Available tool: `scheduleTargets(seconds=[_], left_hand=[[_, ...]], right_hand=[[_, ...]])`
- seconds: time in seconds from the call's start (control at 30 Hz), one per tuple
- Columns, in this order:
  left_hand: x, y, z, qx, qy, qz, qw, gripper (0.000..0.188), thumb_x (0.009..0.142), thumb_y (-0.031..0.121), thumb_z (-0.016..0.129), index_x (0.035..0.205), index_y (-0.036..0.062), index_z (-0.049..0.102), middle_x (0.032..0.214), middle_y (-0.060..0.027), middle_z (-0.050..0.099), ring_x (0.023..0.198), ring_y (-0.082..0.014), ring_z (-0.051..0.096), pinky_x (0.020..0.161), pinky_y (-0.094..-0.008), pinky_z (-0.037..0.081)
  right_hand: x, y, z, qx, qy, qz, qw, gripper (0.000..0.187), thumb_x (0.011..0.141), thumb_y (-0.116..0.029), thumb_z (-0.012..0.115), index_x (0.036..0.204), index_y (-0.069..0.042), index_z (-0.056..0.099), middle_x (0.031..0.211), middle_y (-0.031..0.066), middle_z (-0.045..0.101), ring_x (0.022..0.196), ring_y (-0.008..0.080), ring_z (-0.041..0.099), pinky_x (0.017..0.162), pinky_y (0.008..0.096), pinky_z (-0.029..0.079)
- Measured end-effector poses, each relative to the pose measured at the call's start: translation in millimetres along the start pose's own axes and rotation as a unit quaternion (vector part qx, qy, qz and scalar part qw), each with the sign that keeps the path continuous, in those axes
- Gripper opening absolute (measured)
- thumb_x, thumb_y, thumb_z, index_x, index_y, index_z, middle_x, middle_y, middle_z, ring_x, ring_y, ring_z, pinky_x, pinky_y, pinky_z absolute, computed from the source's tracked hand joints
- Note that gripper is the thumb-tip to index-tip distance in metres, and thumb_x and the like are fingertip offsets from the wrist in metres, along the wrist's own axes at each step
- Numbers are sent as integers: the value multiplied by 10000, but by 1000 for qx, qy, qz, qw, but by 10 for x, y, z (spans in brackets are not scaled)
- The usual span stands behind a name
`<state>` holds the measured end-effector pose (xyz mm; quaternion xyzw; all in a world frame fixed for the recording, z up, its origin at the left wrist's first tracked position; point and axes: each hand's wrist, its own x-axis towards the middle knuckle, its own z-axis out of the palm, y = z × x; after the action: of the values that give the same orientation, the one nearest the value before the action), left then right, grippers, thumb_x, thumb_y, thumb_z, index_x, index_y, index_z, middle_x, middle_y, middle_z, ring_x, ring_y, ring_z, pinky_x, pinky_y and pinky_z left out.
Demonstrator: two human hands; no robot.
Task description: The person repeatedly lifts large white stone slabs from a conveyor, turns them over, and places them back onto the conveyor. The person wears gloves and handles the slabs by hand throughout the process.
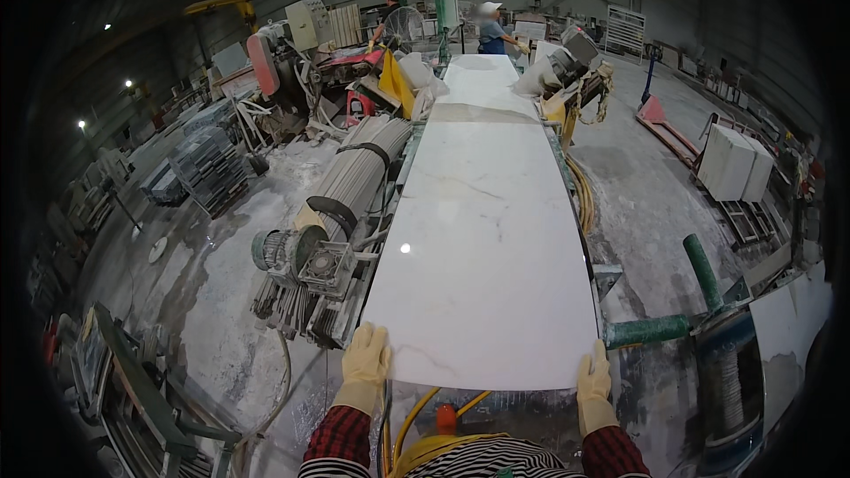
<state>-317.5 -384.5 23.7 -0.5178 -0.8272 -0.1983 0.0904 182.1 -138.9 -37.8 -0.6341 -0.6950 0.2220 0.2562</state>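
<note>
A long white stone slab (487, 248) with faint grey veins lies flat on a machine bed, its near end close to my body. My left hand (363, 363), in a pale yellow rubber glove, is closed on the slab's near left corner. At the opposite corner my right hand (594, 385), gloved alike, holds the right edge with its fingers pointing forward along it. The undersides of both grips are hidden. Farther along the bed, a dull, wet-looking band crosses the white surface, with another white stretch (481, 75) beyond it.
A motor with gearbox (305, 257) and a ribbed roller cover (363, 168) flank the bed's left. Green rollers (651, 330) stick out at right. A red pallet jack (664, 124) stands farther right near stacked slabs (735, 164). A person in a white cap (496, 31) stands at the far end.
</note>
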Motion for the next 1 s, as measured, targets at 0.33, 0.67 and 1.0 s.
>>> scheduleTargets(seconds=[0.33, 0.67, 1.0], left_hand=[[434, -28, 267, 55, 30, -6, 998, 437, 1004, 284, 733, 1412, 146, 659, 1467, -175, 611, 1377, -413, 582, 1125, -565, 477], [1049, -64, 527, 73, 76, -7, 994, 415, 1019, 277, 727, 1408, 153, 651, 1443, -146, 597, 1372, -402, 567, 1098, -550, 487], [1101, 1, 442, 45, 20, -37, 998, 457, 1046, 264, 704, 1479, 140, 626, 1538, -188, 582, 1442, -462, 548, 1197, -586, 458]], right_hand=[[16, 62, -30, -12, -33, 44, 998, 606, 1220, -381, 477, 1798, -208, 422, 1587, 289, 617, 1427, 483, 618, 1215, 529, 477], [165, -351, -94, -76, -32, 122, 989, 657, 1184, -429, 594, 1769, -163, 455, 1587, 306, 659, 1440, 455, 664, 1200, 489, 524], [108, -141, -14, -24, 21, 101, 994, 675, 1159, -506, 612, 1666, -64, 570, 1547, 299, 693, 1418, 464, 680, 1176, 490, 546]])
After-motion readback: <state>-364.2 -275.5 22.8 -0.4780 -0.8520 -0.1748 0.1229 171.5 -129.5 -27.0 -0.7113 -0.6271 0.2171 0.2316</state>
